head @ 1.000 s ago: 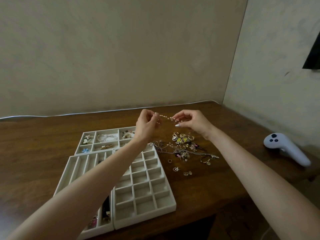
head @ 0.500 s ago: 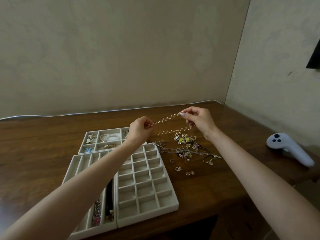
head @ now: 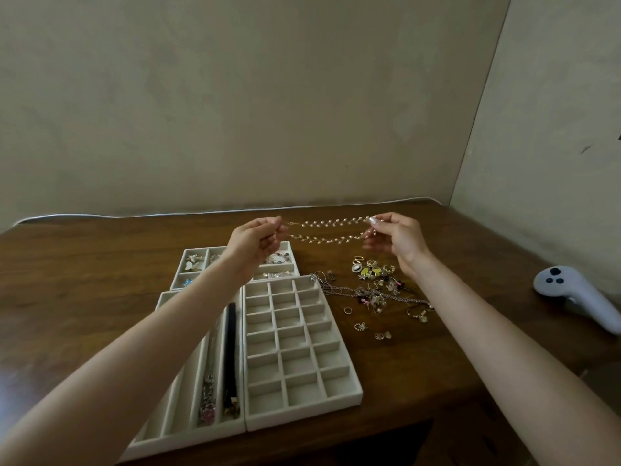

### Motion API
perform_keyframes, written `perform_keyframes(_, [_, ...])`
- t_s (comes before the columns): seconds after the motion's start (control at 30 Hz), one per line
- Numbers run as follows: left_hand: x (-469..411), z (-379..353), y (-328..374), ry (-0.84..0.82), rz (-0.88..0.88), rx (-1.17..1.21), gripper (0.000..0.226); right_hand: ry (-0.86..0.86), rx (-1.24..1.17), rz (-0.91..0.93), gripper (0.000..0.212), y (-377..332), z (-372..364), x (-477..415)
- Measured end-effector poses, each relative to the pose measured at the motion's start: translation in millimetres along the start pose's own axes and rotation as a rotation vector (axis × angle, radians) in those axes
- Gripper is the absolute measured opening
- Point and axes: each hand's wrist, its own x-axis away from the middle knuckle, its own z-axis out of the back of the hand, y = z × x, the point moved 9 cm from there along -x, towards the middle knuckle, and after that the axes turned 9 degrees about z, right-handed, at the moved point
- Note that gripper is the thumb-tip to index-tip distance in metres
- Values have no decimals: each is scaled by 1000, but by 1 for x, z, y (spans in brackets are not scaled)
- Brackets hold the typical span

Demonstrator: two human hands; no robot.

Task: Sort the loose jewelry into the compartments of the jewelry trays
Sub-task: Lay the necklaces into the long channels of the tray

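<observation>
A pearl-bead chain point(head: 327, 231) hangs doubled in two near-level strands, stretched in the air between the hands above the far part of the tabletop point(head: 84, 297). The left hand point(head: 257, 242) pinches one end with curled fingers, and the right hand point(head: 395, 238) pinches the other at its fingertips; the hands are well apart. Loose jewelry point(head: 376, 285) lies heaped below the right hand. A grid tray point(head: 302, 414), a long-slot tray point(head: 188, 443) and a far tray point(head: 206, 264) lie below the left. A white controller point(head: 578, 297) rests at the right.

A home room: wooden table point(head: 100, 280) in a plastered-wall point(head: 268, 112) corner.
</observation>
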Motion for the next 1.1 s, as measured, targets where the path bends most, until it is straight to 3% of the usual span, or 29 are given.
perform_keyframes(0.23, [15, 12, 31, 174, -249, -261, 8, -200, 225, -63, 8, 21, -29, 11])
perform_keyframes(0.43, [32, 1, 52, 175, -413, -466, 10, -390, 537, 23, 13, 17, -67, 12])
perform_keyframes(0.63, [38, -12, 55, 117, -468, -621, 9, -541, 259, 122, 30, -24, -134, 23])
perform_keyframes(0.77, [47, -7, 60, 153, -510, -616, 8, -535, 207, 159, 14, -42, -156, 25])
perform_keyframes(0.83, [50, -4, 60, 127, -480, -555, 25, -513, 232, 190, 3, -49, -160, 24])
perform_keyframes(0.9, [51, -7, 52, 25, -375, -549, 56, -502, 214, 208, 2, -57, -165, 24])
perform_keyframes(0.97, [54, -13, 37, -101, -268, -573, 67, -503, 174, 229, 3, -65, -171, 24])
perform_keyframes(1.1, [64, -1, 25, -78, -219, -564, 37, -470, 116, 305, 7, -80, -180, 23])
